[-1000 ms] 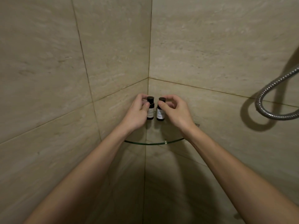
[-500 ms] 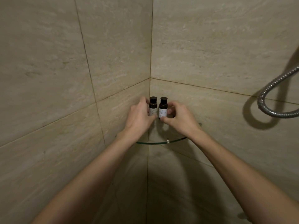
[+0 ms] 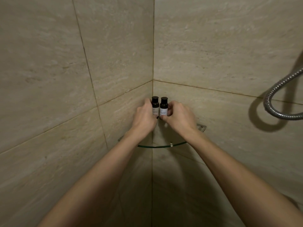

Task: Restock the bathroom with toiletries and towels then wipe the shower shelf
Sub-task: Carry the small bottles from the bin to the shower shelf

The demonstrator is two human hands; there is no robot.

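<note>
Bottles closed up since a second ago, now side by side deep in the corner. Count: two. My left hand (image 3: 144, 118) grip is curled round left bottle (image 3: 155, 104), right hand (image 3: 177, 117) pinches right bottle (image 3: 164, 106); both upright at back of glass shelf (image 3: 161, 146).

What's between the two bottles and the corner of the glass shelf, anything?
Nothing visible. The left hand grips the left bottle, the right hand the right bottle, both upright, side by side at the wall corner over the glass shelf.
</note>
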